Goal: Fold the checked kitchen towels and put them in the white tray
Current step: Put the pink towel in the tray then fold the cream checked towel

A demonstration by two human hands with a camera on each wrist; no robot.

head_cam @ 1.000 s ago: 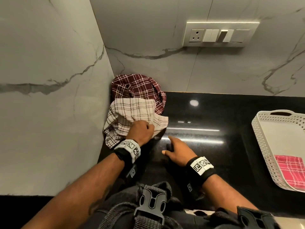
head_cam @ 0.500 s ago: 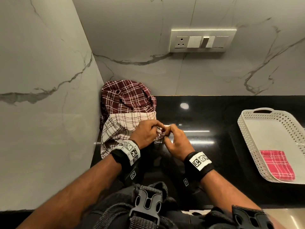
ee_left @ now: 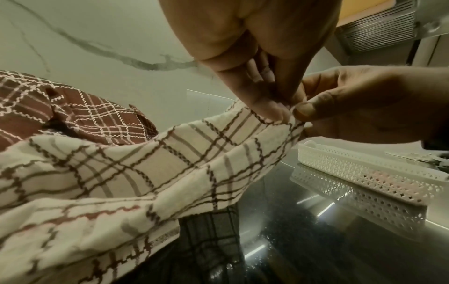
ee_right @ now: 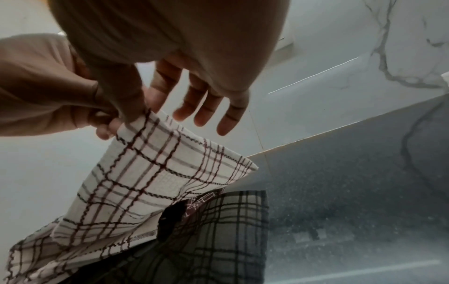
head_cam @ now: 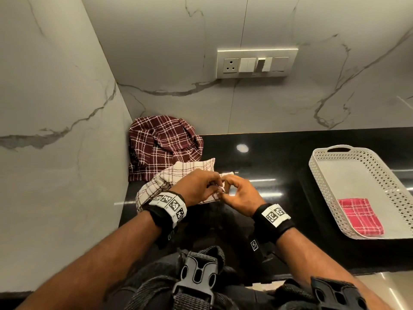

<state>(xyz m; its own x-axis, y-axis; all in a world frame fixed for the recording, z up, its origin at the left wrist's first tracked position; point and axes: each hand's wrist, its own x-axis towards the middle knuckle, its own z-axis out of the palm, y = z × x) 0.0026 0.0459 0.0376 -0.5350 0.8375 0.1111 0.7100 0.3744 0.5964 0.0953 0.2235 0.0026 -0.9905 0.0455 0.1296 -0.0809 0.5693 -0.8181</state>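
A cream checked towel [head_cam: 169, 177] lies bunched at the counter's left end, partly lifted. My left hand [head_cam: 216, 186] pinches its upper edge, and my right hand [head_cam: 226, 189] pinches the same edge right beside it with thumb and forefinger. In the right wrist view that towel [ee_right: 157, 173] hangs from the pinch while the other fingers [ee_right: 206, 107] are spread. The left wrist view shows both hands' fingertips [ee_left: 274, 111] meeting on the towel [ee_left: 145, 173]. A maroon checked towel [head_cam: 163, 144] sits crumpled in the corner behind. The white perforated tray [head_cam: 335, 175] at the right holds a folded red checked towel [head_cam: 359, 215].
The black glossy counter [head_cam: 268, 209] runs between the towels and the tray. Marble walls close the left side and the back. A socket and switch plate [head_cam: 257, 63] is on the back wall. The counter's front edge is near my body.
My right hand left the counter and joined the left at the cream towel's edge. Both now pinch it, and the towel has been pulled right and lifted slightly.
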